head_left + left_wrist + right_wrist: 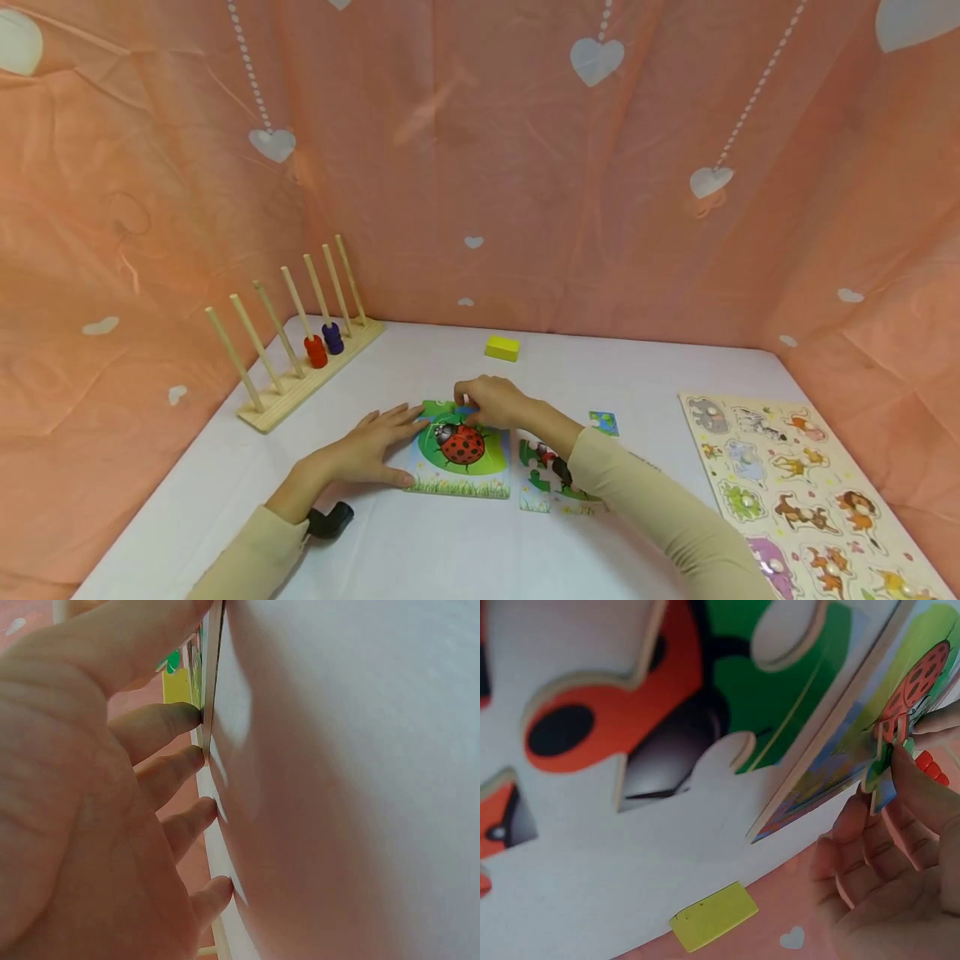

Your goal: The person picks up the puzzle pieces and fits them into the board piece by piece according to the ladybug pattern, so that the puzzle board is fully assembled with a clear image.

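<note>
right hand (493,403) pinches one piece (877,769) over the ladybug board (459,487); left hand's (367,447) fingers spread; several loose pieces (742,697) remain.

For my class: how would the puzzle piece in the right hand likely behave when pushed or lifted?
The puzzle piece is probably stiff, since its pale edge looks board-like. Small and thin in the right hand, it seems light. Its flat shape suggests sliding, not rolling.
</note>
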### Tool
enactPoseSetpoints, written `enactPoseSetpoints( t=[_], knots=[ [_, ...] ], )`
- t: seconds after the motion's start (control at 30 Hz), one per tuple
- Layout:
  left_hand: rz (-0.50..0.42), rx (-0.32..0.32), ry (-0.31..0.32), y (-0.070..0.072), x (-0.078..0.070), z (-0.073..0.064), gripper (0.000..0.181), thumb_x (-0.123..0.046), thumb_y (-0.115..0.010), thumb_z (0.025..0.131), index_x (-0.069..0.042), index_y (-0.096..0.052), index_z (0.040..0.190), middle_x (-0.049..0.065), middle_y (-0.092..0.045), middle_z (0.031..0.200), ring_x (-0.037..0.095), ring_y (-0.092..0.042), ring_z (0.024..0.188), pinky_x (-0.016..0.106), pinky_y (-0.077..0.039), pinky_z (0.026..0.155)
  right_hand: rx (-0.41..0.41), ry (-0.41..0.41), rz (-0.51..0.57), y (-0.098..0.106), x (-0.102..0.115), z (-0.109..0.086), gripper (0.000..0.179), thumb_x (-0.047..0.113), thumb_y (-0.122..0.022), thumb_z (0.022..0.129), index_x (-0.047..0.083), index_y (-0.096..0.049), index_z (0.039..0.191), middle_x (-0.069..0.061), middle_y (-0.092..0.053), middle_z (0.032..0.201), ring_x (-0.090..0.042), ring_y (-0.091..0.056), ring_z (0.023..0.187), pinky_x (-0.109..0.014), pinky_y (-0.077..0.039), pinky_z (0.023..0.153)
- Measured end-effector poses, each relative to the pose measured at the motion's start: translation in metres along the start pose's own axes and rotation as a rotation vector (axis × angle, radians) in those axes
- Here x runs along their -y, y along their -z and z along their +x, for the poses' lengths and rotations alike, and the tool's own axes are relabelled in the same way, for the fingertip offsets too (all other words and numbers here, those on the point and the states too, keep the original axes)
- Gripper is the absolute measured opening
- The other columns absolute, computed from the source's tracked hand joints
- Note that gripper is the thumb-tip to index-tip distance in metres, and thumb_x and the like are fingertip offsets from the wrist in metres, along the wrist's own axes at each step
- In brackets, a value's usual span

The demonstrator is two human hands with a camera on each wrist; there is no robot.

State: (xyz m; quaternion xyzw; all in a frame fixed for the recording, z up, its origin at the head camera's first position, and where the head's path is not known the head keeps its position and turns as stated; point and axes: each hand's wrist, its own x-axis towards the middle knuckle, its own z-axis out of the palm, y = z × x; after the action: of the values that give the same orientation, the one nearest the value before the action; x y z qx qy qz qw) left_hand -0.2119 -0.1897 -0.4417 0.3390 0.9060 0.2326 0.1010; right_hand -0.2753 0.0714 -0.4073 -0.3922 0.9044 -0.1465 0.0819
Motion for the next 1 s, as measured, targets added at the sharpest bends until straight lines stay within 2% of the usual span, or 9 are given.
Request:
enactPoseSetpoints(
  t=[0.13,0.4,1.0],
  knots=[
    [0.002,0.002,0.004,0.000,0.000,-0.001,0.088,-0.048,-0.077,0.083,-0.001,-0.042,0.150,0.022,-0.029,0.159,0.048,-0.019,0.146,0.073,-0.012,0.110,-0.019,-0.032,-0.045,-0.001,0.004,-0.001,0.023,0.016,-0.080,0.086,0.009,-0.066,0.103,-0.005,-0.068,0.094,-0.019,-0.062,0.082,-0.033,-0.050,0.069],
    [-0.002,-0.001,0.005,0.000,0.001,-0.001,0.089,-0.049,-0.077,0.083,-0.001,-0.042,0.150,0.023,-0.029,0.159,0.048,-0.019,0.146,0.073,-0.012,0.110,-0.044,-0.057,-0.114,-0.005,0.008,0.001,0.023,0.016,-0.081,0.084,0.007,-0.070,0.103,-0.005,-0.067,0.097,-0.020,-0.062,0.090,-0.034,-0.052,0.076],
    [-0.007,0.005,0.009,0.001,-0.001,-0.001,0.088,-0.047,-0.077,0.083,-0.001,-0.043,0.149,0.023,-0.029,0.159,0.048,-0.019,0.146,0.073,-0.011,0.110,-0.003,-0.091,-0.120,-0.005,0.014,0.008,0.022,0.016,-0.079,0.086,0.009,-0.071,0.106,-0.004,-0.069,0.101,-0.020,-0.064,0.092,-0.035,-0.053,0.077]
  ],
)
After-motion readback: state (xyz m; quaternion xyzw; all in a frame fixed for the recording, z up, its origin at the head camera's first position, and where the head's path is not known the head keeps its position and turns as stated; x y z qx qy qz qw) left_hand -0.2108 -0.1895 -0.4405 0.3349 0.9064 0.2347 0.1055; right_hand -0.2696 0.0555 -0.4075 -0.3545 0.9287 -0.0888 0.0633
